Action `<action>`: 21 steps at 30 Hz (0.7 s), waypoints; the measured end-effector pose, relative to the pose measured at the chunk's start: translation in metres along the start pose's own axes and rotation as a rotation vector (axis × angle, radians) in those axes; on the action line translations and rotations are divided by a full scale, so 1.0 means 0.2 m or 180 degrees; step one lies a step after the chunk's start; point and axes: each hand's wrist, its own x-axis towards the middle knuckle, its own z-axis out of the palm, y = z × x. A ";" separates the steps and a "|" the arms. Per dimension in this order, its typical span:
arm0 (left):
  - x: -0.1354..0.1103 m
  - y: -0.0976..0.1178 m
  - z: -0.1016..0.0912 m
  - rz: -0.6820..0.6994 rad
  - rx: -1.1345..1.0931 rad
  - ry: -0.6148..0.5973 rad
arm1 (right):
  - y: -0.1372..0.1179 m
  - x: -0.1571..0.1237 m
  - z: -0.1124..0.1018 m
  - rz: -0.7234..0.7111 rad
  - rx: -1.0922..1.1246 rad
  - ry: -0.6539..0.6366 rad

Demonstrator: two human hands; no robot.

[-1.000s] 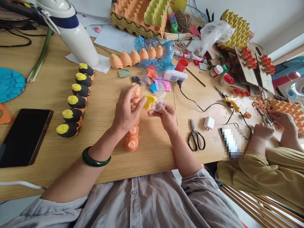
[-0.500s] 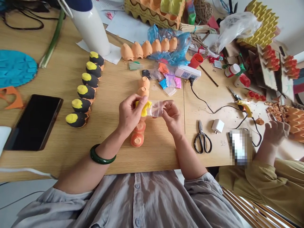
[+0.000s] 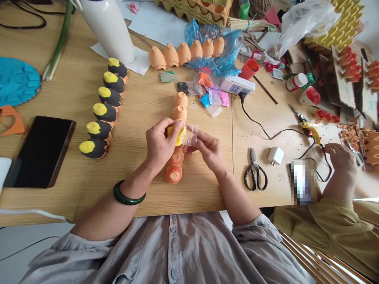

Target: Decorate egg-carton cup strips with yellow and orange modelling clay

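Note:
My left hand (image 3: 160, 144) pinches a small clear plastic bag with yellow modelling clay (image 3: 179, 136) in it, thumb on top. My right hand (image 3: 209, 149) has its fingers closed at the bag's clear end (image 3: 191, 136). Both hands are above a strip of orange egg-carton cups (image 3: 173, 173), whose middle they hide. To the left runs a row of cups covered in black with yellow tops (image 3: 94, 148). More packets of coloured clay (image 3: 214, 96), among them orange, blue and pink, lie beyond my right hand.
Bare orange cups (image 3: 183, 53) stand at the back by blue plastic (image 3: 227, 51) and a white bottle (image 3: 108, 33). Scissors (image 3: 254, 171), a charger (image 3: 275, 155), a power strip (image 3: 238, 85) and a glue gun (image 3: 310, 130) lie right, near another person's hand (image 3: 340, 163). A tablet (image 3: 40, 152) lies left.
My right hand has moved left, closer to my left hand, and the bag's clear end is now bunched shorter. The other person's hand has lowered toward the table. The view has shifted slightly.

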 end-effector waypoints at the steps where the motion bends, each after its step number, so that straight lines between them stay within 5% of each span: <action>1: 0.00 0.00 0.00 0.0054 0.0014 0.0008 | 0.00 0.00 0.01 -0.0021 -0.0017 0.0050; 13: -0.05 0.01 -0.01 0.0339 0.0225 0.0045 | 0.05 -0.04 0.09 -0.0910 -0.1503 0.0894; 21: -0.06 0.00 0.01 0.0500 0.0175 0.0214 | 0.09 -0.06 0.16 -0.1430 -0.1697 0.1151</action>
